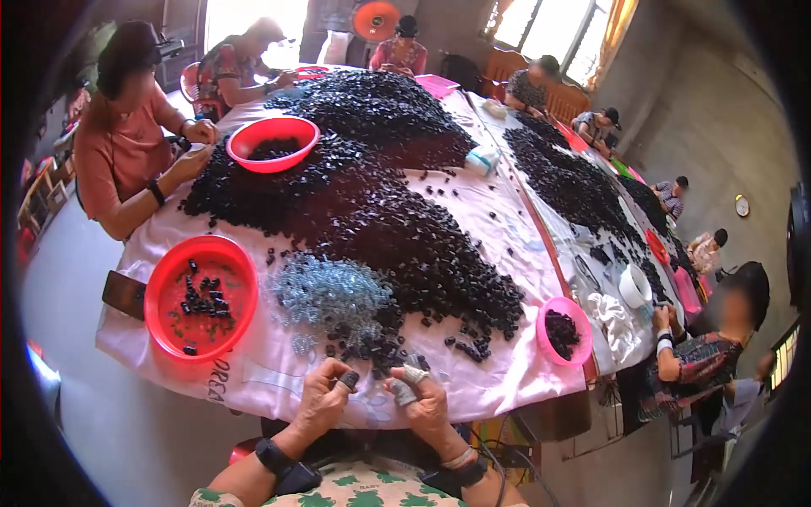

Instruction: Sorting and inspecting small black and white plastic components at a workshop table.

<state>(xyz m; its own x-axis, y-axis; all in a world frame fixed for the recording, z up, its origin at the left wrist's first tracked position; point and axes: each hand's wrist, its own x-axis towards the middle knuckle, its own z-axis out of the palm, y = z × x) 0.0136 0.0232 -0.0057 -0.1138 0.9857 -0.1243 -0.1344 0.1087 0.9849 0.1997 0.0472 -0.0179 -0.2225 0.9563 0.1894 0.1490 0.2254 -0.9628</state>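
Note:
My left hand [325, 397] is at the table's near edge, fingers curled against a thumb with a dark covering. Across from it, my right hand [424, 407] is also closed, with grey wrapping on its fingertips. What either hand pinches is too small to make out. Just beyond them are small black plastic pieces [422, 275], spread in a large heap. Beside the heap lies a pile of small clear bluish pieces [329, 296]. A red basin [155, 296] on the left holds some black pieces, and a pink bowl [583, 325] on the right holds more.
Another red basin [311, 135] rests on the heap farther back. A light cloth [524, 372] covers the table. On the adjoining table are a white bowl [634, 286] and a crumpled white cloth [615, 325]. Several people sit around both tables, one at the left [127, 160].

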